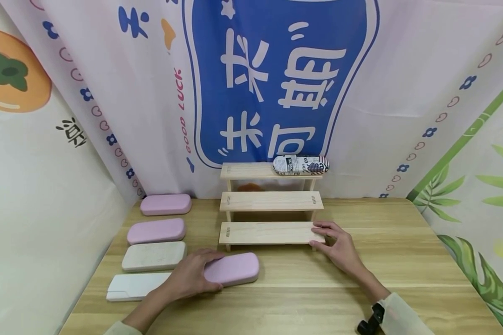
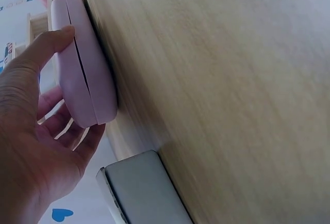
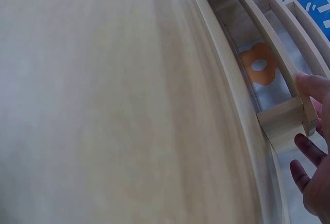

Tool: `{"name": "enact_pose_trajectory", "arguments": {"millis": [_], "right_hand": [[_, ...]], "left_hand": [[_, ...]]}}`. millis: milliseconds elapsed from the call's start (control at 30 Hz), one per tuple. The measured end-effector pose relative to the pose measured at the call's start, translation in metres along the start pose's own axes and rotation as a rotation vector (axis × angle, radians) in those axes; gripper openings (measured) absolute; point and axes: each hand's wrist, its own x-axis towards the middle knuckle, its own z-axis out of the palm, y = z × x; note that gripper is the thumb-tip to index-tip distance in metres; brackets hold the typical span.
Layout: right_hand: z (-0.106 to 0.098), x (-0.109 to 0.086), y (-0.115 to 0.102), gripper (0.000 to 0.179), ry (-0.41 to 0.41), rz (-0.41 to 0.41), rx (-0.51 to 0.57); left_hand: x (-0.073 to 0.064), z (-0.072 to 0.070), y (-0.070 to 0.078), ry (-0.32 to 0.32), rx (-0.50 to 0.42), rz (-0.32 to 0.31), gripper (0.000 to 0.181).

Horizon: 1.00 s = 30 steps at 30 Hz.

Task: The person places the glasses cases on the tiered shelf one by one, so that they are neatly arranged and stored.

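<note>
My left hand [image 1: 193, 274] grips a pink glasses case [image 1: 236, 269], thumb on its near side and fingers on the far side. In the left wrist view the seam of this closed case [image 2: 85, 64] faces the camera, low over or on the tabletop. A three-step wooden display stand [image 1: 268, 232] stands at the back middle of the table. My right hand [image 1: 339, 246] holds the right end of its lowest step, with the thumb at the front edge. The right wrist view shows the thumb on that step [image 3: 281, 64]; some fingertips are hidden behind it.
On the top step lies a patterned glasses case [image 1: 300, 165]. Along the table's left side lie two pink cases, one farther back [image 1: 166, 204] and one nearer [image 1: 156, 231], then a cream case [image 1: 153, 256] and a white case [image 1: 136, 285]. A printed curtain [image 1: 151, 116] hangs behind.
</note>
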Motion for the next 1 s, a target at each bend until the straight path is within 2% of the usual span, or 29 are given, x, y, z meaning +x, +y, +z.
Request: {"name": "enact_pose_trajectory", "arguments": {"millis": [267, 533, 1000], "right_hand": [[0.000, 0.000, 0.002, 0.036, 0.005, -0.006, -0.006], [0.004, -0.003, 0.043, 0.038, -0.013, -0.016, -0.030], [0.002, -0.004, 0.046, 0.037, -0.029, 0.028, -0.023]], "left_hand": [[0.002, -0.002, -0.002, -0.007, -0.054, -0.009, 0.071], [0.002, -0.005, -0.001, -0.023, -0.094, -0.023, 0.070], [0.003, -0.008, 0.002, 0.003, -0.127, 0.010, 0.069]]}}
